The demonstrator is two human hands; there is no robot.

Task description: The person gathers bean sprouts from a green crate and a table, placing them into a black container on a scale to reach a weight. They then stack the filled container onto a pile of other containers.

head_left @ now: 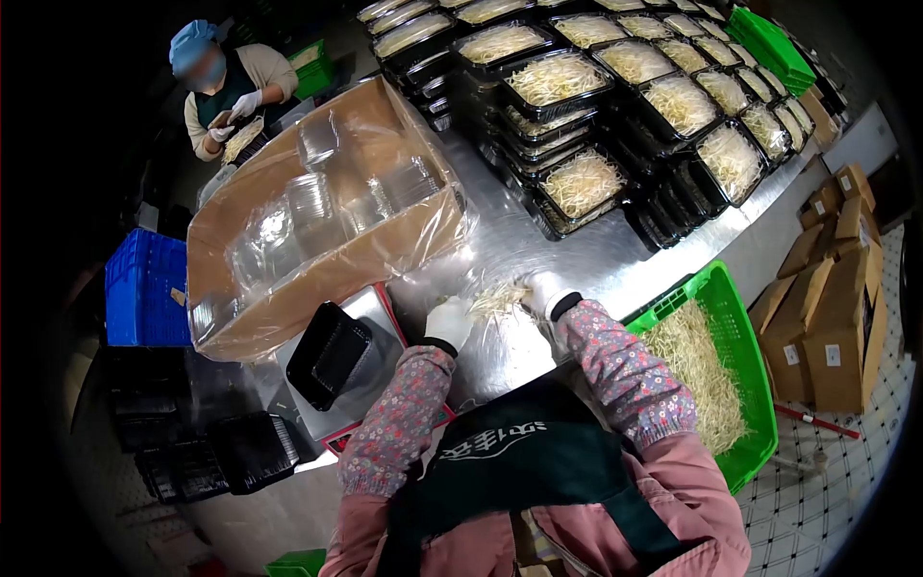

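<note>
A small bunch of bean sprouts [497, 300] is between my gloved hands, low over the steel table [519, 255]. My left hand [448, 322] is closed at the left end of the bunch. Closed round the opposite end is my right hand [548, 291], its fingertips partly hidden. Left of my left hand, a bare black plastic tray [330, 354] rests on a scale [383, 337]. A green crate [760, 385] of loose bean sprouts [700, 375] stands beside my right forearm.
Stacked trays of sprouts [582, 183] cover the table's far side. A lined carton [336, 255] holds clear lids [312, 202]. Spare black trays [252, 452] sit lower left, near a blue crate [149, 288]. A co-worker [236, 91] stands upper left; cardboard boxes [832, 317] are at right.
</note>
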